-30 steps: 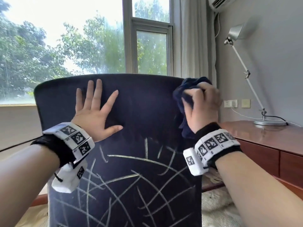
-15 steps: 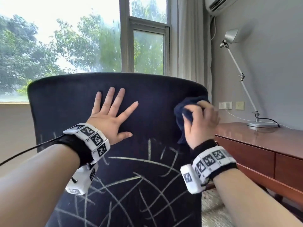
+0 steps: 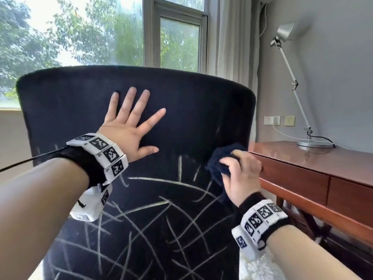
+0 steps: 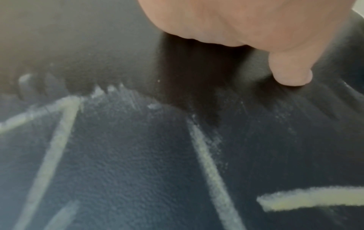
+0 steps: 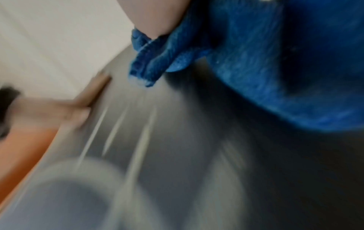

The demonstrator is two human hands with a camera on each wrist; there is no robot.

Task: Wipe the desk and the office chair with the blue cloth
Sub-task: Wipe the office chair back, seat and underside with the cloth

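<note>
From the head view, the left hand (image 3: 129, 128) lies flat with fingers spread against the upper part of the dark office chair (image 3: 191, 110) back, holding nothing. The right hand (image 3: 241, 174) is curled around the bunched blue cloth (image 3: 220, 160) and presses it to the chair back near its right edge, just beside the wooden desk (image 3: 323, 158). Pale chalk marks (image 3: 161, 211) cross the lower half of the chair back, while the upper part around the left hand looks plain dark. A silver desk lamp (image 3: 290, 83) stands on the far part of the desk, by the grey wall.

The left wrist view shows the heel of the left hand (image 4: 256, 23) and its thumb resting on the textured chair surface (image 4: 138, 163), with chalk marks (image 4: 206, 155) running toward the near edge.

The right wrist view is blurred; the blue cloth (image 5: 275, 70) fills the upper right, apparently against the chair back (image 5: 197, 140), where streaked chalk lines (image 5: 141, 140) show.
</note>
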